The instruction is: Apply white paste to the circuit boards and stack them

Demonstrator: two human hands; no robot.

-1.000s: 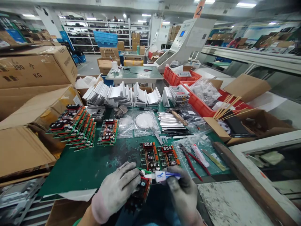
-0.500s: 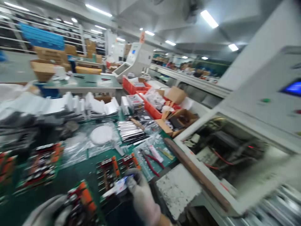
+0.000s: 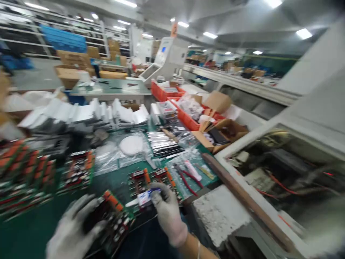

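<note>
Left hand point(image 3: 74, 230) and right hand point(image 3: 168, 214) had moved farther apart. The left held a circuit board point(image 3: 116, 223) by the near edge of the desk point(image 3: 104, 182); the right pinched a white tube point(image 3: 143, 197) close to two more boards point(image 3: 138, 178).

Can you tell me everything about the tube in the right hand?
The tube is white with blue marks, too blurry to read. It looks like plastic, with a narrow white nozzle. The gloved right hand grips its other end, and it lies roughly sideways, nozzle pointing toward the circuit board in the left hand.
</note>
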